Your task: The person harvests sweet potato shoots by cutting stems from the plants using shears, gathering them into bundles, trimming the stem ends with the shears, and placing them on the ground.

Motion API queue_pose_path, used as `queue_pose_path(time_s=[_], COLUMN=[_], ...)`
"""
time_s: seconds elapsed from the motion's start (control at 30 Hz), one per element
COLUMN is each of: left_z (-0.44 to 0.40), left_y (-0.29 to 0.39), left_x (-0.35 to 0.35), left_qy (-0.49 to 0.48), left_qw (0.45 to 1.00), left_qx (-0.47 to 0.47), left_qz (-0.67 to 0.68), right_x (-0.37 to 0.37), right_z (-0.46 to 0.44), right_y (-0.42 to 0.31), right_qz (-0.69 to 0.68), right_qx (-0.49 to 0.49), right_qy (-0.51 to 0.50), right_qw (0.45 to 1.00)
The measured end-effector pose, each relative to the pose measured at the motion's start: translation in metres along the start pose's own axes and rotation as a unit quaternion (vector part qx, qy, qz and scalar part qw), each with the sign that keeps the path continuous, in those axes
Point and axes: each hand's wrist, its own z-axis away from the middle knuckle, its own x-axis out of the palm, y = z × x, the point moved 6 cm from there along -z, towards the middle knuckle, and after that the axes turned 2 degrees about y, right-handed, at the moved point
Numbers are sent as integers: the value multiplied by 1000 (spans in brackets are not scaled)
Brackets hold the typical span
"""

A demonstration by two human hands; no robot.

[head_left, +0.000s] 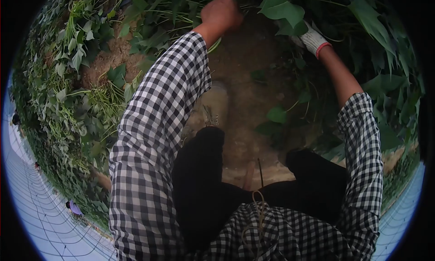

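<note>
My left hand (pixel 222 15) is bare, curled closed and slightly blurred at the top centre, beside green stems (pixel 181 17); whatever it holds is hidden. At the upper right, my right hand (pixel 311 39) wears a white knitted glove with a red cuff. A broad green leaf (pixel 283 11) covers its fingers, so their state does not show. Brown soil (pixel 253 48) lies between the two hands.
Dense leafy vines (pixel 68 120) fill the left side, and more foliage (pixel 376 29) grows at the right. A shoe (pixel 214 104) rests on the soil below my left hand. A person in purple (pixel 74 208) is far off at the lower left.
</note>
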Motion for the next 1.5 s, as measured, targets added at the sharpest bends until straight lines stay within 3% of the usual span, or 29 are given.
queue_pose_path(time_s=[0.13, 0.23, 0.3, 0.43, 0.47, 0.67, 0.77, 0.8, 0.83, 0.9, 1.33, 1.43, 1.5], left_z=[-19, -22, -18, -2, -5, -7, -13, -13, -11, -11, -27, -22, -13], left_y=[-41, -66, -59, -36, -40, -42, -38, -37, -36, -32, -18, -21, -25], left_x=[1, 14, 29, 31, 33, 38, 40, 39, 39, 32, 32, 36, 31], left_qy=[-102, -141, -183, -220, -228, -266, -282, -281, -278, -265, -121, -111, -135], left_qw=[984, 939, 937, 950, 945, 939, 930, 931, 933, 938, 983, 988, 989], left_qx=[-43, -50, -36, -52, -48, -30, -5, 1, 9, 28, 111, 106, 67], left_qz=[138, 311, 295, 214, 228, 216, 234, 234, 229, 220, 76, 32, 2], right_x=[-33, -46, -61, -44, -48, -42, -42, -44, -39, -39, -34, -26, -25], right_z=[21, 29, 32, 43, 40, 39, 31, 27, 23, 16, -1, 9, 16], right_y=[-26, -40, -58, -66, -69, -70, -72, -76, -75, -69, -86, -94, -90], right_qz=[64, -79, -206, -204, -229, -217, -241, -242, -192, -186, -196, -170, -208], right_qx=[37, -5, -81, -136, -95, -90, -27, -28, -8, -22, 16, -19, 29], right_qy=[-52, -23, 52, 54, -11, -8, -49, -51, -156, -101, -93, -60, -82], right_qw=[996, 997, 974, 968, 969, 972, 969, 968, 969, 977, 976, 983, 974])
